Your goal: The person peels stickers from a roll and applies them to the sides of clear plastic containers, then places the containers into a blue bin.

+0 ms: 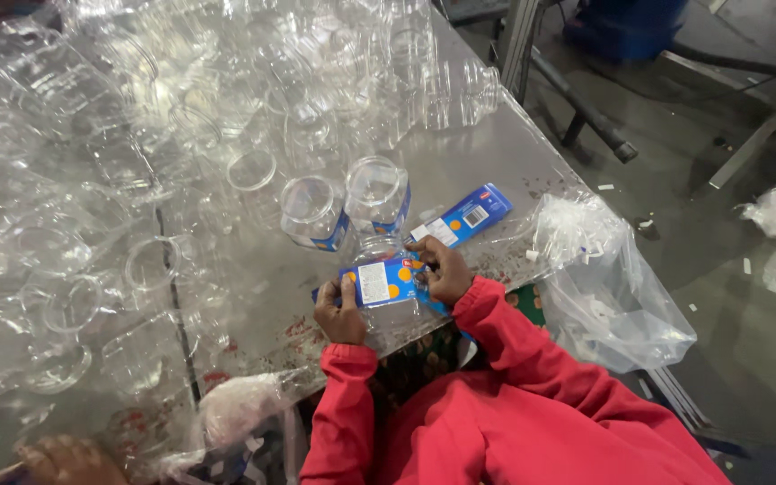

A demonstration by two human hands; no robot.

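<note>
My left hand [339,316] and my right hand [443,268] together hold a clear plastic jar [386,286] lying on its side at the table's near edge. A blue label with orange dots and a white panel wraps the jar. My right fingers press on the label's right end. Both arms wear red sleeves. Two upright clear jars with blue labels [314,214] [377,196] stand just beyond my hands. A loose blue label strip [462,216] lies flat to the right of them.
A large heap of unlabelled clear jars [92,180] covers the left and far part of the metal table [487,153]. A clear plastic bag [604,287] hangs off the right edge. Another person's hand [65,460] shows at bottom left. Grey floor with scraps lies to the right.
</note>
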